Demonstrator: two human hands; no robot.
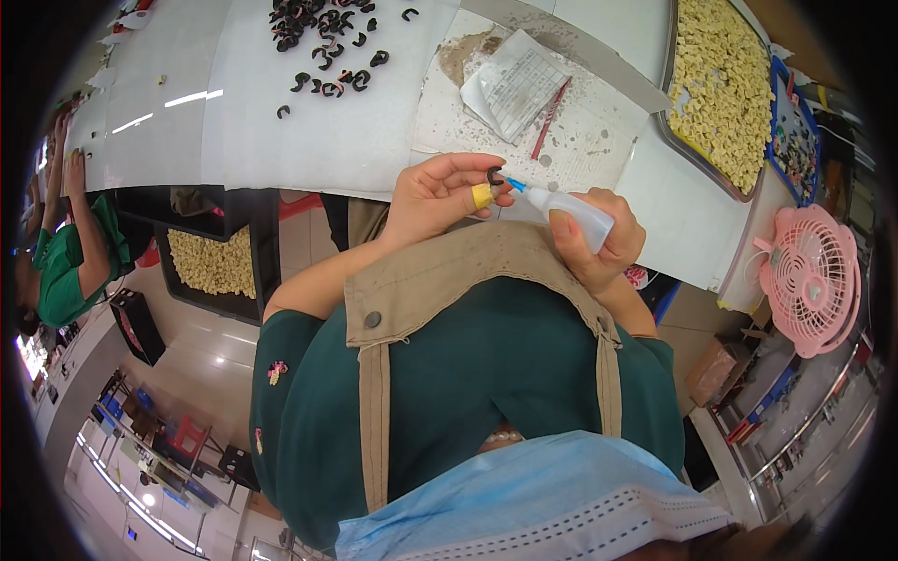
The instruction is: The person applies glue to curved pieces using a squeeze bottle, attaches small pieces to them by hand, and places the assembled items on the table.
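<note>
Closest to me I see a blue face mask, a green shirt and a tan apron bib. Just past the bib are my two hands. My left hand has its fingers pinched shut on a small black C-shaped piece, with a yellow cap on the thumb right under it. My right hand has its fingers wrapped tight around a small white squeeze bottle. The bottle's blue tip points left and touches the black piece, or nearly so; I cannot tell which.

Past the hands is the white desk. On it lies a dirty paper sheet with a red pen. Farther back is a pile of black C-shaped pieces. On the right is a tray of yellow pieces, and a pink fan sits by the desk edge.
</note>
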